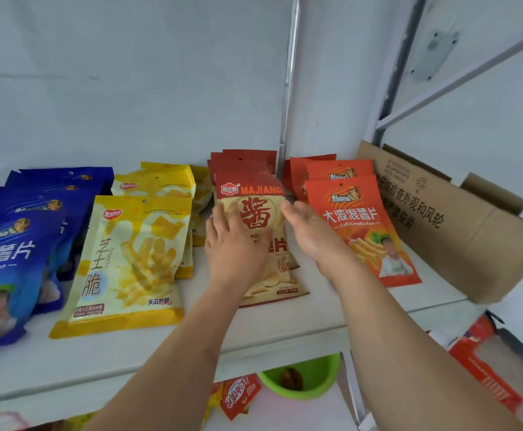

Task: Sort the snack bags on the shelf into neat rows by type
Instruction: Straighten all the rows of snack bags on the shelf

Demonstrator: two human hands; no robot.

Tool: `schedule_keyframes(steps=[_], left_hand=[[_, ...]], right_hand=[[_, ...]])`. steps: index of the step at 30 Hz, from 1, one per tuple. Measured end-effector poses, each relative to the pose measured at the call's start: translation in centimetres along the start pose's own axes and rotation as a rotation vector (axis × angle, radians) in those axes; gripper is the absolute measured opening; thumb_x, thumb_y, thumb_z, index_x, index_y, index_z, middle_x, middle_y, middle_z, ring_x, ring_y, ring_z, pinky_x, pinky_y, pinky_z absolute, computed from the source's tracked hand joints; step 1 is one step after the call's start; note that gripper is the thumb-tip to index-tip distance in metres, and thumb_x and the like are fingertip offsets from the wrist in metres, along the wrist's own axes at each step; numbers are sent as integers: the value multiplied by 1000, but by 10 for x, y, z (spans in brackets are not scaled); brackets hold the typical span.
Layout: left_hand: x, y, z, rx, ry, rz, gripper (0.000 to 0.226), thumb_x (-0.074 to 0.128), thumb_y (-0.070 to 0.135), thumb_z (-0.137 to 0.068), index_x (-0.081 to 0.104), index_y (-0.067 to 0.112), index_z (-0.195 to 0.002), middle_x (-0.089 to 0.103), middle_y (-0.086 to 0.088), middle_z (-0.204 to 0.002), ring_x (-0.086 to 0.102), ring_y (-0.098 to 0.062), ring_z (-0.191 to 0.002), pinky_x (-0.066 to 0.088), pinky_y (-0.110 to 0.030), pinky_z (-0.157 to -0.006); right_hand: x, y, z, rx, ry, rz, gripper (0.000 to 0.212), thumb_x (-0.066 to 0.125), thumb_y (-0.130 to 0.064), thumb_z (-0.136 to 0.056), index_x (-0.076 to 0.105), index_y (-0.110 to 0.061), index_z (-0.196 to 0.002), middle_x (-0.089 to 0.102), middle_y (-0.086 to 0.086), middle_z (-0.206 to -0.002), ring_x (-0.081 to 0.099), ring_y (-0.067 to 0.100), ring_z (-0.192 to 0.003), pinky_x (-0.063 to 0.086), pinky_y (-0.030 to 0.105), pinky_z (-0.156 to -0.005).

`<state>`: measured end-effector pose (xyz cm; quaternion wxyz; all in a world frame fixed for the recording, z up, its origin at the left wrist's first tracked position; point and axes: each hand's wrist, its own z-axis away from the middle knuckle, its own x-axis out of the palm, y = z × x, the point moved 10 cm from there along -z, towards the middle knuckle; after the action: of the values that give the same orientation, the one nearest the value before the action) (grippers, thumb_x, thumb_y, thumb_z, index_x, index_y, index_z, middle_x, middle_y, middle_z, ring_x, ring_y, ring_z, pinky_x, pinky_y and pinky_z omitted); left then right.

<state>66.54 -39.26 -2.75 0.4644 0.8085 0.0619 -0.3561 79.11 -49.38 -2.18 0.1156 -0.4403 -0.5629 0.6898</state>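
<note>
Snack bags lie on a white shelf [285, 325] in four rows by colour. At the left are blue bags [11, 244], then yellow bags [129, 262], then dark red and beige MAJIANG bags [257, 209], then orange bags [359, 219] at the right. My left hand [235, 247] lies flat with straight fingers on the front MAJIANG bag's left half. My right hand [310, 228] touches that bag's right edge with straight fingers, between it and the front orange bag. More MAJIANG bags [244, 160] stand behind the front one.
A brown cardboard box [459, 225] lies at the shelf's right end beside the orange bags. A metal upright [289, 88] runs behind the rows. Below the shelf are a green bowl [303, 377], a red snack bag [241, 396] and a red carton [484, 368].
</note>
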Motion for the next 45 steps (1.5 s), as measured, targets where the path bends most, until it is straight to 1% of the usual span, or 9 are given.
schedule_keyframes(steps=[5,10,13,23,28,34,39,43,45], left_hand=[[20,72,8,166,-15,145,75,54,39,-100,18,13,-159,8,-8,-167,4,-23,-155,12,-39,-124],[83,97,2,-34,-183,349,79,54,56,-93,27,15,-155,28,-6,-161,26,-27,-150,27,-43,-121],[118,87,-3,-190,-169,374,90,54,64,-80,32,10,-149,44,-13,-148,45,-34,-136,42,-52,-109],[150,78,-7,-327,-113,440,82,60,65,-66,47,21,-134,63,-3,-126,65,-25,-113,53,-48,-98],[148,73,-27,-394,-103,592,61,71,49,-86,47,18,-132,68,-2,-118,71,-20,-99,61,-39,-83],[166,64,-52,-475,-181,686,70,73,59,-74,52,21,-129,74,-4,-109,77,-23,-86,63,-47,-78],[159,66,-59,-405,-152,501,63,65,50,-92,40,16,-139,64,-1,-120,69,-16,-91,59,-33,-71],[130,96,-46,-164,-31,60,88,54,55,-95,7,17,-159,19,-8,-165,25,-30,-149,30,-47,-119],[129,121,-19,-19,-39,-126,82,44,58,-98,6,21,-160,4,-2,-168,2,-26,-155,11,-47,-123]], right_hand=[[-66,-6,-5,-136,179,-37,59,52,-54,-98,47,-21,-147,51,-1,-148,48,18,-135,36,37,-114],[-142,38,-14,-96,415,153,54,50,-51,-98,51,-19,-142,56,3,-142,53,21,-130,42,38,-108],[-156,80,-29,32,357,236,57,51,-60,-92,52,-24,-137,57,5,-135,57,28,-123,47,49,-104],[-145,112,-73,41,159,122,55,59,-55,-92,49,-24,-137,62,-1,-129,60,24,-118,45,37,-97],[-152,107,-99,127,103,50,68,55,-59,-93,43,-12,-141,58,7,-131,58,29,-121,38,31,-86],[-139,114,-131,189,-9,-53,53,58,-60,-91,55,-22,-128,67,-4,-95,66,17,-82,53,35,-79],[-144,116,-134,201,53,96,73,55,-67,-88,42,-19,-141,61,5,-123,63,28,-108,51,43,-96],[-157,76,-147,47,181,382,91,43,-76,-87,20,-23,-157,27,11,-161,29,36,-146,25,56,-118],[-154,48,-155,-56,208,484,88,36,-76,-89,16,-26,-158,19,9,-165,16,35,-151,16,58,-119]])
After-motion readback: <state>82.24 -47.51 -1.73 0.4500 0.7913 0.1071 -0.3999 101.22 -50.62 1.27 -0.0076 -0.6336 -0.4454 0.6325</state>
